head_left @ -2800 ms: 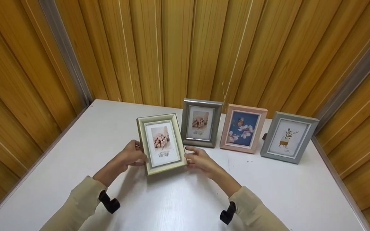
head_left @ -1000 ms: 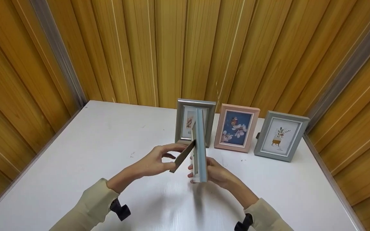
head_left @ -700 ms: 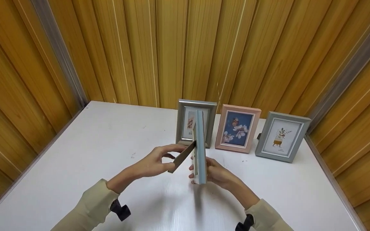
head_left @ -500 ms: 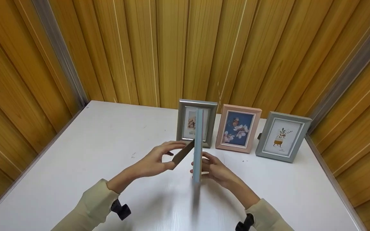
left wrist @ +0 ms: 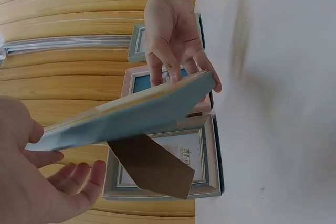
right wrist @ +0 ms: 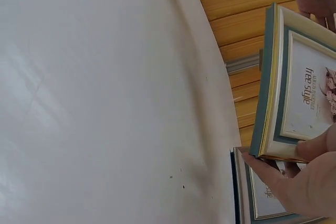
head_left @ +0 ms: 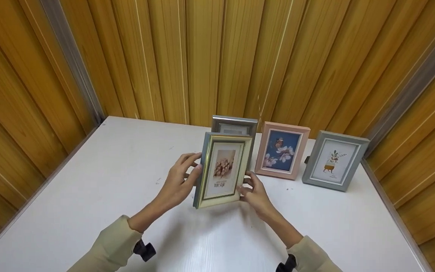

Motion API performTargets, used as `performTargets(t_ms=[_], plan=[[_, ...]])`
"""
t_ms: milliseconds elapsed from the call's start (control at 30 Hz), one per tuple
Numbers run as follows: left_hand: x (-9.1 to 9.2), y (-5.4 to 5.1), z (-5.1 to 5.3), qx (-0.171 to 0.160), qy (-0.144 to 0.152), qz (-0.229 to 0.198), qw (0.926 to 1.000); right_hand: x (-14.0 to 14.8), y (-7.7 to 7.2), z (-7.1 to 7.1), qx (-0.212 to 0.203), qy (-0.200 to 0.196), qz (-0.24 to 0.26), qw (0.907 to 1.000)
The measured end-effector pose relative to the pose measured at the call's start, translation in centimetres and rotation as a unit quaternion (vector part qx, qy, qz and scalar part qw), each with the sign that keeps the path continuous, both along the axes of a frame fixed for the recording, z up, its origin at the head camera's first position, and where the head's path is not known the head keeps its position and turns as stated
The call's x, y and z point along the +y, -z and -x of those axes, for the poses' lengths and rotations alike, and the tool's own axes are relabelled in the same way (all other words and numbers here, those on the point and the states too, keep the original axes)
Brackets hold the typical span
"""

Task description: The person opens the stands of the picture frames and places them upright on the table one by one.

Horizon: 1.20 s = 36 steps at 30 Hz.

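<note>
A cream and gold picture frame [head_left: 225,170] with a flower print is held upright over the table, its face turned toward the head view. My right hand [head_left: 257,198] grips its lower right corner, thumb on the front and fingers behind. At the left edge, my left hand [head_left: 179,181] pinches the frame's bluish side between thumb and index finger, as the left wrist view shows. Behind it, the brown stand leg [left wrist: 152,166] sticks out from the back. A silver-grey picture frame [head_left: 235,119] stands close behind, mostly covered in the head view.
To the right stand a pink picture frame [head_left: 282,151] with a blossom print and a grey-green picture frame [head_left: 335,160] with a plant print. All are on a white table [head_left: 134,151] with wood-patterned walls [head_left: 202,56] around it.
The held picture frame has turned from edge-on to face the head view. My left hand has let go of the stand leg and now holds the frame's left edge.
</note>
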<state>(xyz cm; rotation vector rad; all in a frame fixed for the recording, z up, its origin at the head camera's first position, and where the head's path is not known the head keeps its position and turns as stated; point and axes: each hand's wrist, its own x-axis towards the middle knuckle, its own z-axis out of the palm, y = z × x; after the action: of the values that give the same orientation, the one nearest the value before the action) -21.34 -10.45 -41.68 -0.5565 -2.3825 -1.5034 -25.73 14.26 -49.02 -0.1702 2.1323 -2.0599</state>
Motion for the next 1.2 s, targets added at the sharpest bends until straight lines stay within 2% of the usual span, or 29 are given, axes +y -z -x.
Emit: performTargets(t_ms=[133,400,533,700,800,1067,1200], plan=[[-0.6,1.1,0.4,-0.019,-0.026,0.018,0.9993,-0.5,0.1,-0.1,0.020,0.020,0.000,0.9996],[-2.0,3.6,1.6,0.006,-0.066,0.036,0.9971,-1.3,0.4,-0.2,0.049,0.024,-0.013,0.9984],[-2.6,4.5,2.2,0.004,-0.085,0.039,0.9956,-1.9,0.5,-0.2,0.059,0.025,-0.026,0.9976],[-3.6,5.0,2.4,0.006,-0.106,0.048,0.9932,-3.2,0.8,0.1,0.085,0.027,-0.043,0.9950],[-4.2,5.2,2.4,0.009,-0.126,0.048,0.9908,-4.0,0.8,0.3,0.115,0.023,-0.058,0.9914],[-4.6,5.7,2.4,-0.009,-0.146,0.042,0.9884,-5.2,1.0,0.9,0.170,0.044,-0.071,0.9818],[-5.4,5.9,2.6,-0.015,-0.173,0.040,0.9839,-6.5,1.2,1.1,0.192,0.036,-0.087,0.9768]])
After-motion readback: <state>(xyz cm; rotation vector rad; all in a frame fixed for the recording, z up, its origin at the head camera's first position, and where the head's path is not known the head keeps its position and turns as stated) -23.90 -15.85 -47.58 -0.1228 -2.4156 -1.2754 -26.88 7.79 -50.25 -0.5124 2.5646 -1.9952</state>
